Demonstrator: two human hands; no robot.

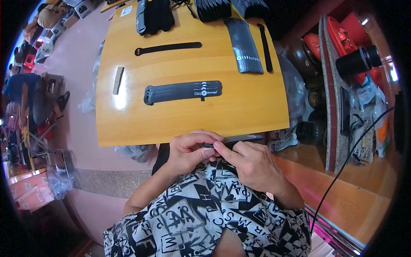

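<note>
Close to my body, just off the table's near edge, my left hand [188,150] and my right hand [252,162] meet with fingers pinched together. Between them is a dark strap [244,138], whose grey-black length shows behind the right hand; its other end is mostly covered by the fingers. On the table ahead lies a neat overlapping stack of grey straps [175,92] with rounded ends and printed labels. Beyond it rests a single black strap [169,48] with a looped end.
The yellow wooden table [141,122] also carries a small beige strip [118,80], a fan of grey straps [243,45], a narrow black strap [265,48] and black bundles [156,17] at the far edge. Right stands a cluttered shelf [332,85]; a person [32,96] sits far left.
</note>
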